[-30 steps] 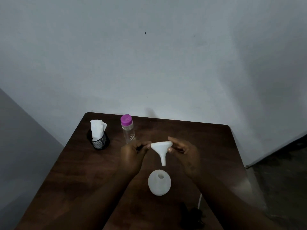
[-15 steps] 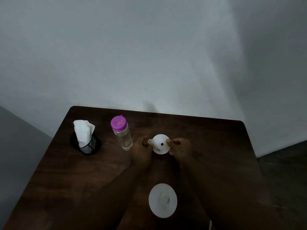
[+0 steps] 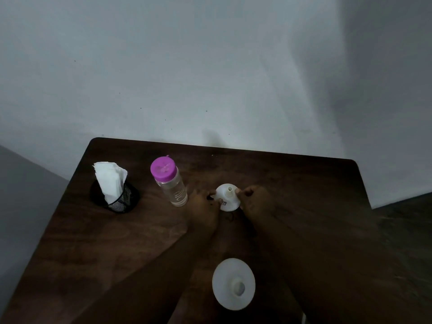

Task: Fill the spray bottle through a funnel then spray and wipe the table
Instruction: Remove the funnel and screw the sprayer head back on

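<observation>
A white funnel (image 3: 228, 199) stands upside down on the dark wooden table (image 3: 117, 242), wide mouth down and spout up. My left hand (image 3: 203, 206) pinches its left rim and my right hand (image 3: 254, 202) pinches its right rim. Nearer to me stands the white round spray bottle (image 3: 233, 284) with its neck open and no spray head on it. A clear water bottle with a purple cap (image 3: 171, 183) stands just left of my left hand. White tissues sit in a black mesh cup (image 3: 114, 192) at the far left.
The table's far edge meets a pale wall (image 3: 210, 78). Its right edge (image 3: 364, 188) drops to a dark floor. Something white and thin shows at the bottom edge near my right forearm (image 3: 304, 320).
The funnel was held spout down above the spray bottle. Both hands have carried it away from me, turned it over and set it mouth down on the table.
</observation>
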`<state>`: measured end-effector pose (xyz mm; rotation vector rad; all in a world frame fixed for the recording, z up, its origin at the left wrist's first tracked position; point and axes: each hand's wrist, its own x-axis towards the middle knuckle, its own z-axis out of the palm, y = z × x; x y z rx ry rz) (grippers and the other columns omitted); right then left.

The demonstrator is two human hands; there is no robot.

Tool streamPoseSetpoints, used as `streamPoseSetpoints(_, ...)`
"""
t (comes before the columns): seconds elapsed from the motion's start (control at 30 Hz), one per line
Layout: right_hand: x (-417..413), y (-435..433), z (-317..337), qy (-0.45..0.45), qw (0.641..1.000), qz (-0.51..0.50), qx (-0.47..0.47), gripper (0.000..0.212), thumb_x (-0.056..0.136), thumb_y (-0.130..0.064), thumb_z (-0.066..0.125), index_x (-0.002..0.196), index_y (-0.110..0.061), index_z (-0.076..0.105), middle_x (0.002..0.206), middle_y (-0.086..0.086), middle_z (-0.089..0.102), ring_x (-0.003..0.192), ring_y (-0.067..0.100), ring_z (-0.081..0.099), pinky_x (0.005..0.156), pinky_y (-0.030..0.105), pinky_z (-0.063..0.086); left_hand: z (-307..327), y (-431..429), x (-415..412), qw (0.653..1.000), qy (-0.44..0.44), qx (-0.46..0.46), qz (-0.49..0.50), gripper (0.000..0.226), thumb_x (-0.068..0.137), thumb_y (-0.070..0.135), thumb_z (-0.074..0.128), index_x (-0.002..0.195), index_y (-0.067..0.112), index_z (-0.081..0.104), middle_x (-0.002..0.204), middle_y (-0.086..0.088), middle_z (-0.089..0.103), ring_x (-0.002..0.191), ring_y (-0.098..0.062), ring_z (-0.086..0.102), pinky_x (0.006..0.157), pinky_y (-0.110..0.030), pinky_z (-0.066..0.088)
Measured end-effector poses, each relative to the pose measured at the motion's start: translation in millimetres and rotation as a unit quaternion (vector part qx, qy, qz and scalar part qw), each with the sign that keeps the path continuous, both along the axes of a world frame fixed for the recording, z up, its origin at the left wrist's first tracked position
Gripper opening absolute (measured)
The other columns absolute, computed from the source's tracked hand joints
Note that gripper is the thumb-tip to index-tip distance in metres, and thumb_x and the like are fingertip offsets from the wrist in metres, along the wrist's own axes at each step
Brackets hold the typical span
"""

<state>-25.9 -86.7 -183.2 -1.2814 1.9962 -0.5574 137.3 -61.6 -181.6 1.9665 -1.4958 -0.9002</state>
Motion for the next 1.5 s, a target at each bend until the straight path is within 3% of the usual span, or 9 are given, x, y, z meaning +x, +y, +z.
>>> streamPoseSetpoints(0.17, -11, 5, 18, -0.018, 0.999, -0.031, 0.005, 0.035, 0.083, -0.055, 0.067, 0.074, -0.021, 0.065, 0.072, 0.000, 0.069, 0.073, 0.018, 0.067, 0.077, 0.041, 0.055, 7, 5, 1, 0.999, 0.012, -0.033, 0.028, 0.023, 0.083, 0.012, 0.070, 0.105, 0.017, 0.074, 0.108, 0.001, 0.071, 0.099, -0.014, 0.066, 0.091, -0.035, 0.054)
streamPoseSetpoints(0.27, -38, 26, 39, 0.013, 1.000, -0.024, 0.008, 0.025, 0.086, -0.049, 0.066, 0.078, -0.026, 0.064, 0.078, -0.003, 0.068, 0.074, 0.014, 0.065, 0.072, 0.036, 0.054, 20, 18, 5, 1.000, 0.011, -0.021, 0.015, 0.023, 0.088, 0.013, 0.068, 0.110, 0.016, 0.072, 0.106, 0.006, 0.067, 0.097, -0.008, 0.062, 0.087, -0.025, 0.050)
streamPoseSetpoints(0.37, -73, 64, 61, 0.051, 0.998, 0.019, 0.018, 0.013, 0.088, -0.039, 0.069, 0.084, -0.027, 0.067, 0.083, -0.009, 0.066, 0.078, 0.008, 0.062, 0.067, 0.025, 0.045, 28, 38, 14, 1.000, 0.008, 0.008, 0.002, 0.019, 0.090, 0.025, 0.067, 0.108, 0.028, 0.066, 0.106, 0.009, 0.066, 0.096, -0.008, 0.063, 0.089, -0.036, 0.056)
streamPoseSetpoints(0.57, -131, 182, 70, 0.062, 0.995, 0.057, 0.048, 0.011, 0.082, -0.028, 0.077, 0.085, -0.017, 0.074, 0.079, -0.002, 0.069, 0.078, 0.017, 0.066, 0.073, 0.029, 0.049, 34, 102, 25, 0.999, 0.011, -0.032, -0.003, 0.010, 0.090, 0.029, 0.068, 0.100, 0.030, 0.068, 0.094, 0.009, 0.066, 0.082, -0.008, 0.066, 0.077, -0.041, 0.058)
streamPoseSetpoints(0.7, -134, 253, 61, 0.125, 0.987, 0.077, 0.067, 0.028, 0.084, -0.049, 0.066, 0.104, -0.029, 0.067, 0.099, -0.007, 0.070, 0.091, 0.015, 0.066, 0.076, 0.029, 0.050, 35, 142, 26, 0.999, 0.022, -0.018, 0.027, 0.008, 0.087, 0.026, 0.071, 0.087, 0.031, 0.064, 0.082, 0.009, 0.068, 0.073, -0.010, 0.066, 0.072, -0.039, 0.057)
streamPoseSetpoints(0.83, -119, 297, 58, 0.164, 0.973, 0.146, 0.076, 0.044, 0.077, -0.071, 0.052, 0.103, -0.035, 0.056, 0.098, -0.013, 0.058, 0.092, 0.006, 0.059, 0.069, 0.027, 0.046, 46, 179, 13, 0.996, 0.025, -0.012, 0.089, 0.015, 0.088, 0.025, 0.069, 0.083, 0.035, 0.060, 0.084, 0.004, 0.068, 0.073, -0.012, 0.063, 0.069, -0.031, 0.048)
streamPoseSetpoints(1.1, -94, 324, 33, 0.136, 0.986, 0.074, 0.064, 0.046, 0.080, -0.066, 0.059, 0.110, -0.033, 0.051, 0.108, -0.011, 0.054, 0.102, 0.008, 0.056, 0.071, 0.022, 0.042, 55, 242, -9, 0.997, 0.000, 0.004, 0.081, 0.011, 0.088, 0.028, 0.070, 0.082, 0.032, 0.062, 0.080, 0.010, 0.065, 0.071, -0.008, 0.063, 0.063, -0.029, 0.049)
streamPoseSetpoints(1.3, -100, 310, 19, 0.005, 0.997, 0.014, 0.082, 0.034, 0.069, -0.054, 0.077, 0.089, -0.035, 0.056, 0.087, -0.013, 0.064, 0.078, 0.004, 0.060, 0.074, 0.029, 0.051, 66, 273, -25, 0.997, 0.001, -0.006, 0.082, 0.022, 0.086, 0.029, 0.073, 0.077, 0.042, 0.058, 0.080, 0.013, 0.065, 0.072, 0.000, 0.061, 0.064, -0.028, 0.049)
streamPoseSetpoints(1.5, -105, 305, 4, -0.038, 0.997, 0.024, 0.060, 0.030, 0.060, -0.046, 0.081, 0.083, -0.035, 0.066, 0.087, -0.012, 0.066, 0.078, 0.003, 0.061, 0.076, 0.032, 0.054, 73, 292, -35, 0.998, 0.017, 0.011, 0.065, 0.008, 0.087, 0.033, 0.071, 0.081, 0.037, 0.067, 0.079, 0.014, 0.069, 0.073, 0.001, 0.065, 0.068, -0.029, 0.055)
